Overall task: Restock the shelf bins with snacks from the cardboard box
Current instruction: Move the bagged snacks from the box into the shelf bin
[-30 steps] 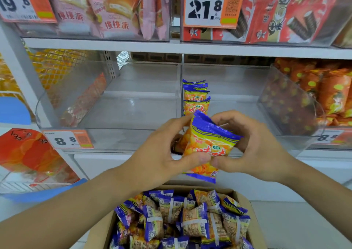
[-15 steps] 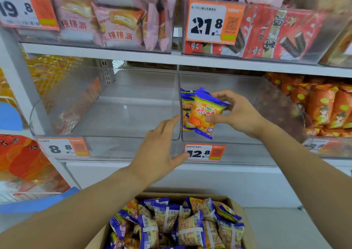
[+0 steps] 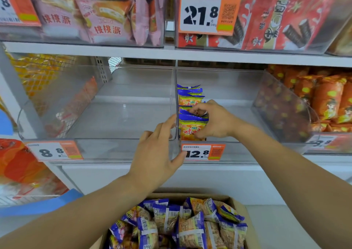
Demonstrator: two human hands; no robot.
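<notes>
Sitting nearest you, brown cardboard box of blue-orange snack packets. Your left hand open, fingers against clear plastic bin front. Your right hand grips blue-orange snack packet upright inside it.

I'm in a shop, at a snack aisle. Above my right hand hangs an orange price tag reading 21.8; just below it another tag reads 12.8. Clear bins line white shelves, stocked with packaged snacks, and a box of more sits beneath my arms.
</notes>
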